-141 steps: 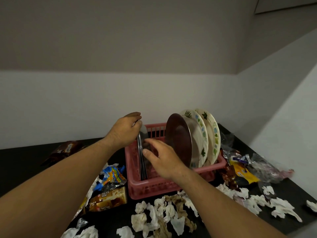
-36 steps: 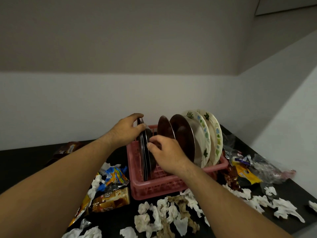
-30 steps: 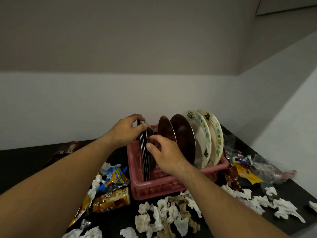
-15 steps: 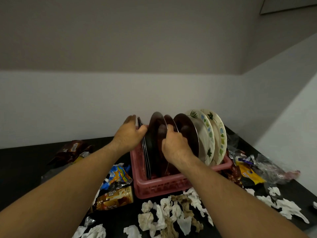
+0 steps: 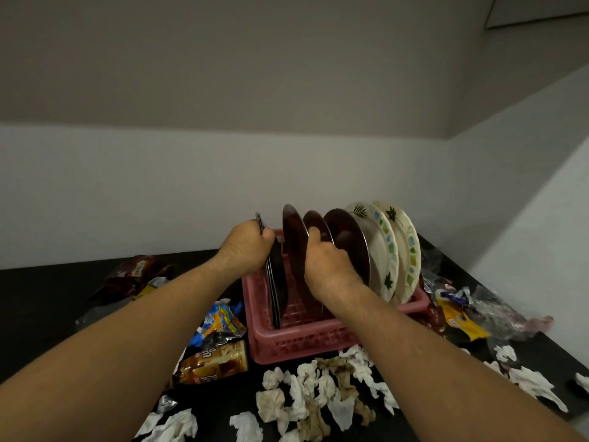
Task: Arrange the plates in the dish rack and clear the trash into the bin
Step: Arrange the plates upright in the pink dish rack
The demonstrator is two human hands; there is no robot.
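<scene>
Both hands are seating steel plates upright in the pink dish rack (image 5: 302, 344).

The risk, as I judge it, is that the steel plate (image 5: 293, 244) may be slipping out of its slot and knocking its neighbours toward the patterned plates (image 5: 385, 250) at the rack's three o'clock end, if either grip lets go too soon. The left hand (image 5: 245, 252) is curling round the rims of a thin dark stack (image 5: 276, 301) at the nine o'clock end. The right hand (image 5: 330, 269) is gripping the steel plate, thumb raised by its rim. Tissues (image 5: 318, 390) are lying at the rack's six o'clock and wrappers (image 5: 220, 320) at eight; no bin is showing.
</scene>
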